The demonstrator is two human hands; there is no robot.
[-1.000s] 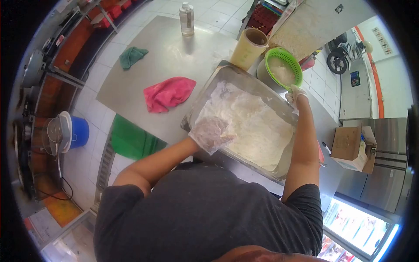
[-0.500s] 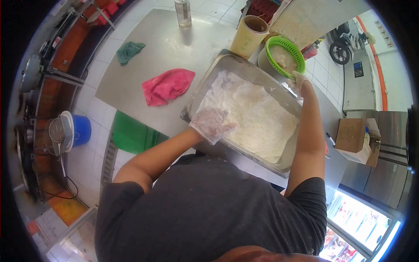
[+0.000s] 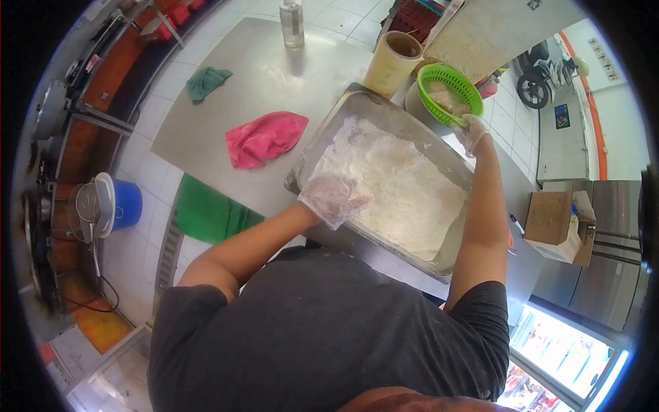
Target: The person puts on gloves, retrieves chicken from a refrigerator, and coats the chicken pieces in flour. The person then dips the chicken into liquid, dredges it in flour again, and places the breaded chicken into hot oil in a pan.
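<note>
A large metal tray (image 3: 439,267) holds a wide bed of white flour (image 3: 398,182). My left hand (image 3: 335,199), in a clear plastic glove, hangs over the tray's near left side with its fingers apart. It looks to be touching the flour or just above it. My right hand (image 3: 472,134), gloved too, grips the near rim of a green plastic basket (image 3: 473,92). Pale, wet-looking pieces (image 3: 446,98) lie inside the basket. Under it stands a round metal pot (image 3: 414,103), mostly hidden by the basket.
Behind the tray stands a tall yellowish tub (image 3: 384,72). A pink cloth (image 3: 266,139), a teal cloth (image 3: 206,84) and a clear bottle (image 3: 292,24) are on the steel table (image 3: 240,62). At the right is an open cardboard box (image 3: 549,218); a blue bucket (image 3: 128,204) stands left on the floor.
The green basket has tipped a little in my right hand's grip, and the pieces in it sit differently. My left hand has stayed in place. The whole view has shifted slightly.
</note>
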